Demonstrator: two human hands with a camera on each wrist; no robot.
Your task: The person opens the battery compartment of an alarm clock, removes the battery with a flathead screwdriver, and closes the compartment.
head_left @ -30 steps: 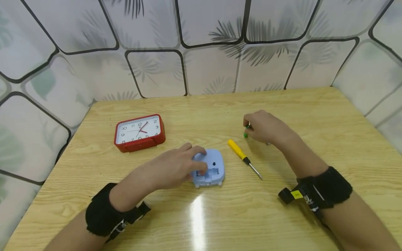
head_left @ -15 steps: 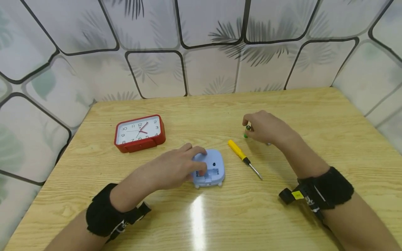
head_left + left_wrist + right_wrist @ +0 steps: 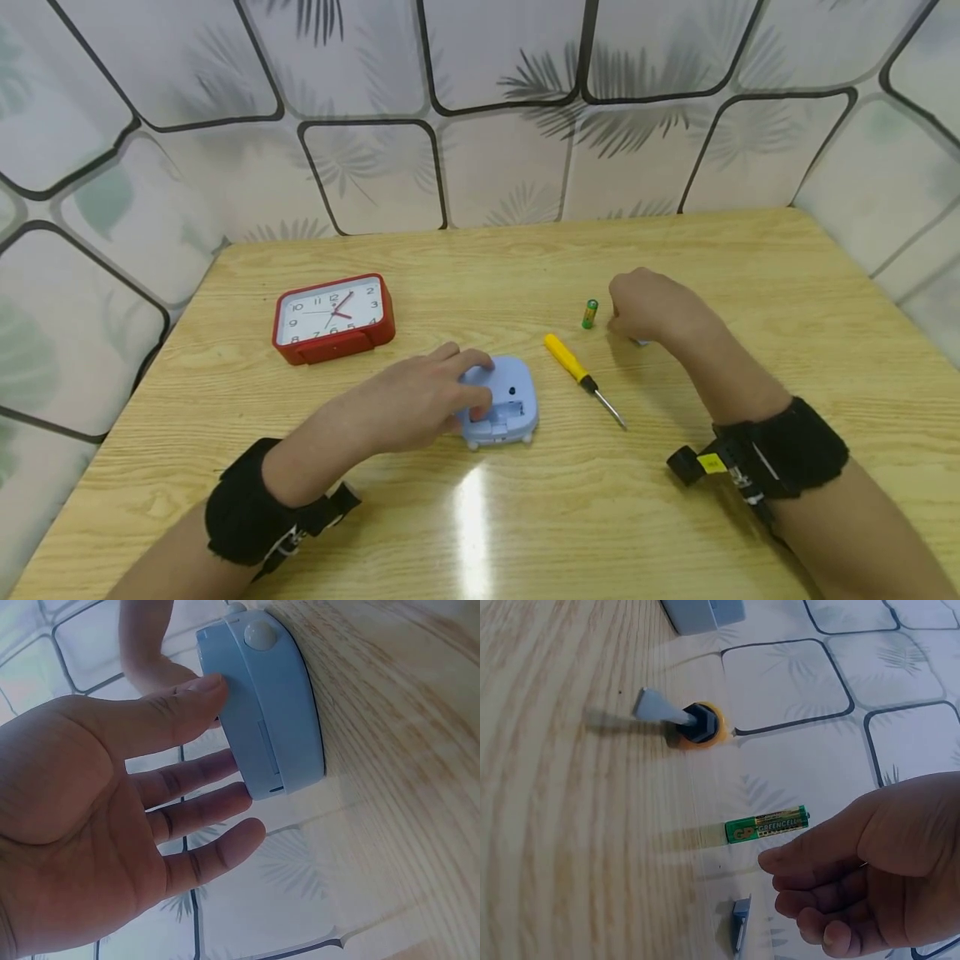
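A small light-blue clock (image 3: 517,375) lies back up, showing a black knob and its battery compartment. My left hand (image 3: 408,398) rests on its left side, thumb at the compartment and index finger near the upper edge. In the left wrist view the other fingers (image 3: 217,851) spread loosely beside the clock. A green GP battery (image 3: 769,825) stands upright on the table. Just to its right is my right hand (image 3: 660,310), apart from it, fingers curled in; I cannot tell whether they hold anything. A small light-blue piece (image 3: 740,926) lies by that hand, mostly hidden in the head view.
Between clock and battery lies a yellow-handled screwdriver (image 3: 567,358), its metal tip toward the front right. A red rectangular alarm clock (image 3: 333,317) sits at the back left of the wooden table (image 3: 480,267). A patterned wall (image 3: 495,167) closes the table's far side.
My right hand has let go of the green battery and shifted a little to the right, leaving it standing upright. The left hand stays in place on the clock.
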